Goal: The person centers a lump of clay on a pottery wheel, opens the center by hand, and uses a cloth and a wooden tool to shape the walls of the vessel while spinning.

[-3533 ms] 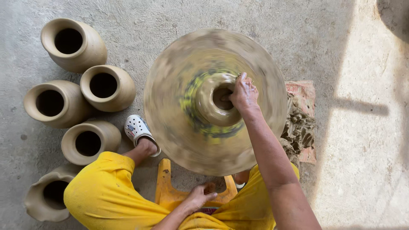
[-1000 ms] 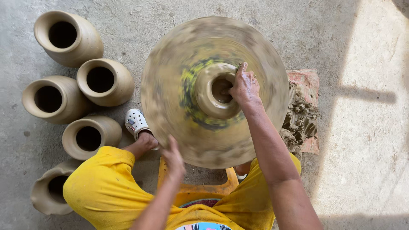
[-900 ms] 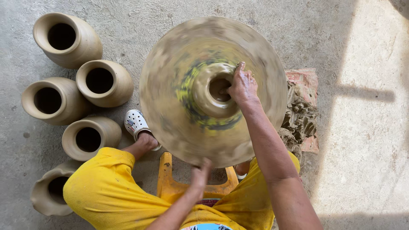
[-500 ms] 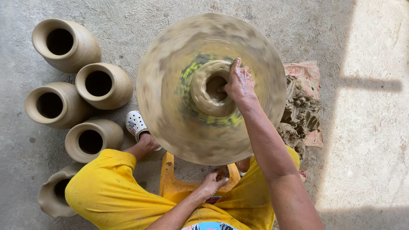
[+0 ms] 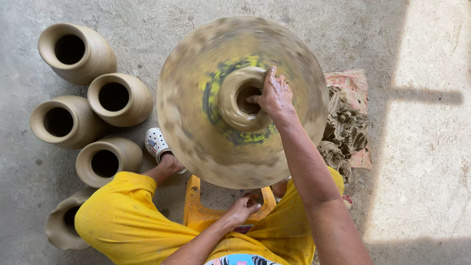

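At frame centre, your right hand (image 5: 275, 93) pinches the rim of the small wet clay pot (image 5: 241, 98) on the spinning wheel (image 5: 196, 142); it is only a low, unfinished cylinder. Your left hand (image 5: 241, 210) rests loosely open, low centre.

Centre: potter's wheel (image 5: 196, 147), clay vessel (image 5: 234, 100) on its middle. Right hand (image 5: 274, 94) on the vessel's rim, thumb inside the opening. Left hand (image 5: 241, 210) below the wheel's near edge, over a stool (image 5: 198, 213). Left of wheel: five pots (image 5: 114, 98) on the floor (image 5: 431, 172). Right of wheel: clay lumps (image 5: 346, 130) on a cloth (image 5: 351, 81).
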